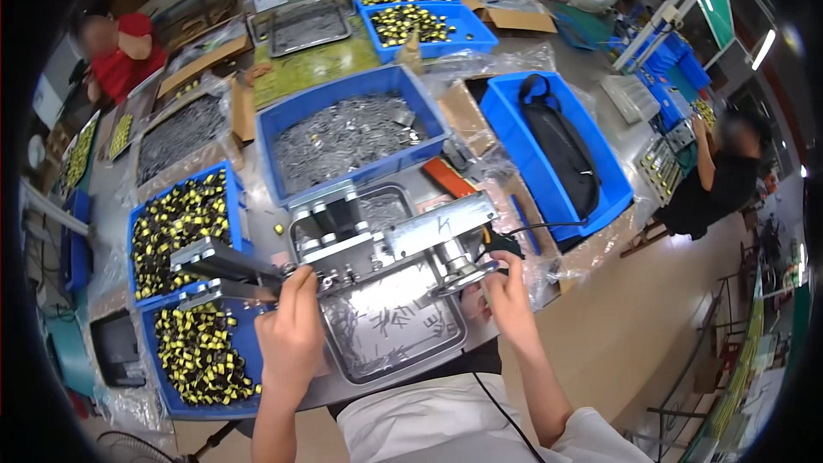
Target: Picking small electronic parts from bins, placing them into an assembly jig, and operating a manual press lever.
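Note:
My left hand (293, 334) is closed, fingertips pinched together at the left end of a metal bench fixture (446, 225). What sits between those fingertips is too small to make out. My right hand (507, 296) curls its fingers beside the round metal disc (465, 273) at the fixture's right end. A dark piece with a cable (504, 244) lies against its fingertips; whether the hand grips it cannot be told. Below the fixture, a metal tray (403, 339) holds loose thin metal pieces. Long metal bars (219, 261) jut out left of the fixture.
Blue bins of black-and-yellow parts (201, 360) stand at the left. A large blue bin of metal pieces (343, 141) is beyond the fixture. A black bag (557, 150) lies in another blue bin at right. Two other people (724, 167) are at the sides.

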`<state>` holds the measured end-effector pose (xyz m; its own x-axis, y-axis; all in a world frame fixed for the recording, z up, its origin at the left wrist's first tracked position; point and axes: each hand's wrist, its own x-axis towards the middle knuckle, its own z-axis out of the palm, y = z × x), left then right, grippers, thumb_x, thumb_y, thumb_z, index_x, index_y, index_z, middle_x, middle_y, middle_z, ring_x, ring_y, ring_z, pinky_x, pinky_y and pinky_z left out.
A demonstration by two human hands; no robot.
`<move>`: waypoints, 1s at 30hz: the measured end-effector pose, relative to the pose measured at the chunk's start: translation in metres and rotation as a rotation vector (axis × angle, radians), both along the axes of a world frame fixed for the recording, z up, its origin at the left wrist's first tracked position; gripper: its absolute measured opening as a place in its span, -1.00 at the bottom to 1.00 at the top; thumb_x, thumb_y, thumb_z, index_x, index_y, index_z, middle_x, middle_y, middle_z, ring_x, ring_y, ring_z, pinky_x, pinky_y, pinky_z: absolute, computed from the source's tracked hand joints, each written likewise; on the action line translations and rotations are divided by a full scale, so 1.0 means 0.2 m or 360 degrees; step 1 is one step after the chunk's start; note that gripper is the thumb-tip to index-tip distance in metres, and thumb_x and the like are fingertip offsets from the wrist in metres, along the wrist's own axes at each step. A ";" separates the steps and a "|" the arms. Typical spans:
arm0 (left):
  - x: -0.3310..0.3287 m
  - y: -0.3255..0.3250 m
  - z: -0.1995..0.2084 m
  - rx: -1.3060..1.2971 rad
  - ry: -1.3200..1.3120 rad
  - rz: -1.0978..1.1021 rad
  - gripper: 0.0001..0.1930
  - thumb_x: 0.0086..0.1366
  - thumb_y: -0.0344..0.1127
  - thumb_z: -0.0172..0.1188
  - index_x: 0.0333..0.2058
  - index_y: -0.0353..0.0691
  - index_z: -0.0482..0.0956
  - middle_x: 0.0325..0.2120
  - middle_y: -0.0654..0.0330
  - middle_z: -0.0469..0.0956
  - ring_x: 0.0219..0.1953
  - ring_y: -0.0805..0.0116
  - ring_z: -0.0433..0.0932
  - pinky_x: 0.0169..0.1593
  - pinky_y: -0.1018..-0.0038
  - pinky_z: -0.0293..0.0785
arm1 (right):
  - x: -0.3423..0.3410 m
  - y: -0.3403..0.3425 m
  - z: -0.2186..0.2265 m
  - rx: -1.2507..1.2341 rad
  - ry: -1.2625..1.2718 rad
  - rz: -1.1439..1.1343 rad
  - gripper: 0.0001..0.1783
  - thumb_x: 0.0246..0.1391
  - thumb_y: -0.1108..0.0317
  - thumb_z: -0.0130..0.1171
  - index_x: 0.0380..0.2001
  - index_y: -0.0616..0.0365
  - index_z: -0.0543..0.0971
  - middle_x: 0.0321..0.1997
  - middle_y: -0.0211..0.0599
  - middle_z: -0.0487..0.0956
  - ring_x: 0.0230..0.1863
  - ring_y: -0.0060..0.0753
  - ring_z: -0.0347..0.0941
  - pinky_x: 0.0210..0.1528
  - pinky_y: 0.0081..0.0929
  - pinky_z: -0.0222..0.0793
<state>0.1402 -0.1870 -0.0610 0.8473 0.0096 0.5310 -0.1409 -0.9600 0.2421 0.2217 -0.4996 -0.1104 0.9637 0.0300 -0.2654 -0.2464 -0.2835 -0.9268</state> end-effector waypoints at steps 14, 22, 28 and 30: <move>-0.10 -0.06 -0.02 0.0414 0.0053 0.0156 -0.68 0.17 -0.60 0.25 -0.07 -0.52 0.71 0.01 -0.17 0.72 -0.66 0.45 0.53 -0.61 0.50 0.41 | 0.08 -0.01 -0.13 0.0152 0.0313 -0.0067 -0.84 0.32 0.44 -0.06 -0.32 0.10 0.51 -0.68 -0.45 0.36 -0.81 -0.61 0.23 -0.82 -0.49 -0.03; -0.11 -0.11 0.00 0.0701 -0.0014 0.0142 -0.83 0.12 -0.45 0.25 -0.30 -0.35 0.68 0.02 -0.10 0.73 -0.69 0.69 0.40 -0.64 0.64 0.35 | 0.05 -0.04 -0.07 -0.0043 0.0322 -0.0050 -0.82 0.36 0.35 -0.07 -0.39 0.03 0.43 -0.67 -0.46 0.34 -0.79 -0.61 0.24 -0.84 -0.48 0.03; -0.11 -0.06 0.00 0.0361 0.0130 0.0090 -0.71 0.16 -0.45 0.23 -0.12 -0.42 0.63 0.11 -0.16 0.67 -0.62 0.55 0.60 -0.61 0.59 0.44 | 0.05 -0.06 -0.11 -0.0106 0.0154 0.0024 -0.74 0.42 0.36 -0.11 -0.44 0.05 0.39 -0.67 -0.44 0.37 -0.80 -0.61 0.23 -0.85 -0.47 0.00; -0.12 -0.01 0.03 0.0156 0.0324 0.0007 -0.55 0.18 -0.51 0.18 0.08 -0.47 0.56 0.15 -0.21 0.63 -0.56 0.38 0.71 -0.54 0.51 0.58 | 0.05 -0.04 -0.08 -0.0207 0.0034 0.0092 -0.65 0.51 0.31 -0.09 -0.46 0.08 0.39 -0.69 -0.46 0.35 -0.78 -0.62 0.23 -0.80 -0.47 0.04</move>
<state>0.1171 -0.1890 -0.0558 0.9371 -0.0300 0.3478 -0.0947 -0.9808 0.1705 0.2315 -0.5082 -0.1259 0.9554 0.0491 -0.2912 -0.2457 -0.4149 -0.8760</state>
